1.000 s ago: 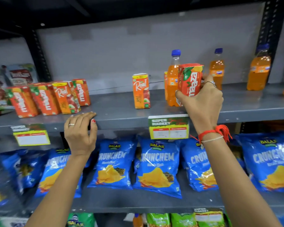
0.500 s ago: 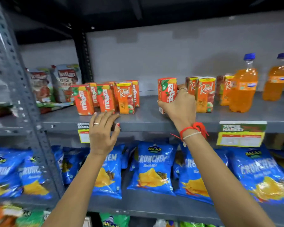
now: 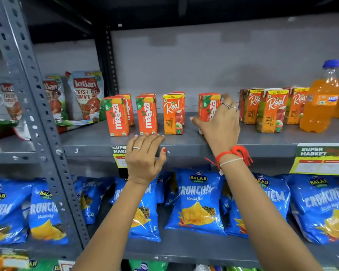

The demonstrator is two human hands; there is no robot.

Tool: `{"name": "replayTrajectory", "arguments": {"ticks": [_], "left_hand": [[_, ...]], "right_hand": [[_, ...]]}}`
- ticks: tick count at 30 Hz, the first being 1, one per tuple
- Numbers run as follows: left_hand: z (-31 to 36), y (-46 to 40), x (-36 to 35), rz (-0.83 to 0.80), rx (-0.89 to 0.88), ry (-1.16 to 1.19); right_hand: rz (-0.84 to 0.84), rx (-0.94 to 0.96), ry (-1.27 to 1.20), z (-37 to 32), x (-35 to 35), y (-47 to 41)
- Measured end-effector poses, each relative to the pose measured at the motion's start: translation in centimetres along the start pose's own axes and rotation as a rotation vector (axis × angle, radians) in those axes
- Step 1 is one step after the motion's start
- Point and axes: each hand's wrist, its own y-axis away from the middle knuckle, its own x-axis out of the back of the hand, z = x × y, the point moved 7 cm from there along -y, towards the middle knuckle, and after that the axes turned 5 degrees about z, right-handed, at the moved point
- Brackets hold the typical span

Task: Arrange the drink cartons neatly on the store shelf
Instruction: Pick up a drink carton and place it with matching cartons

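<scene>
On the grey shelf stand small orange drink cartons. At the left are two rows of Maaza cartons, then a Real apple carton. My right hand is closed around one Maaza carton, which stands upright on the shelf a gap to the right of that Real carton. Further right, a group of Real cartons stands close together. My left hand rests flat on the shelf's front edge below the left cartons and holds nothing.
Orange soda bottles stand at the far right of the shelf. Ketchup pouches lean at the left behind a perforated steel upright. Blue chip bags fill the shelf below. Price tags hang on the edge.
My right hand carried the Maaza carton leftward from beside the bottles and lowered it onto the shelf near the left group. The left hand stayed on the shelf edge.
</scene>
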Motion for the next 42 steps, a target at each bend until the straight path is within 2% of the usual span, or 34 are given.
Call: {"name": "replayTrajectory", "arguments": {"ticks": [2,3,6,10,17,22,29,34,42], "left_hand": [[0.0,0.0,0.0,-0.002,-0.009,-0.002],[-0.1,0.0,0.0,-0.002,-0.01,0.001],[-0.1,0.1,0.1,-0.004,-0.013,0.009],[-0.1,0.1,0.1,-0.028,-0.019,0.004],[0.0,0.0,0.2,-0.038,-0.007,-0.002],[0.1,-0.1,0.2,-0.06,0.004,0.017],[0.8,-0.1,0.6,-0.029,0.021,-0.027],[5.4,-0.7,0.2,0.0,-0.054,0.014],[15.6,-2.4,-3.6,-0.041,-0.035,0.147]], "right_hand": [[0.162,0.161,-0.082,-2.4,1.1,1.3],[0.19,0.246,-0.133,-3.8,1.2,2.0],[0.028,0.349,-0.174,-6.5,-1.0,2.5],[-0.229,0.216,-0.17,-6.5,-3.4,1.6],[-0.354,0.082,-0.23,-6.3,-4.9,1.3],[-0.344,0.081,-0.252,-5.9,-4.3,1.2],[-0.233,0.063,-0.461,-5.0,0.8,0.6],[-0.26,-0.005,-0.511,-1.1,4.5,-0.8],[-0.13,-0.121,-0.55,9.6,12.5,-5.3]]}}
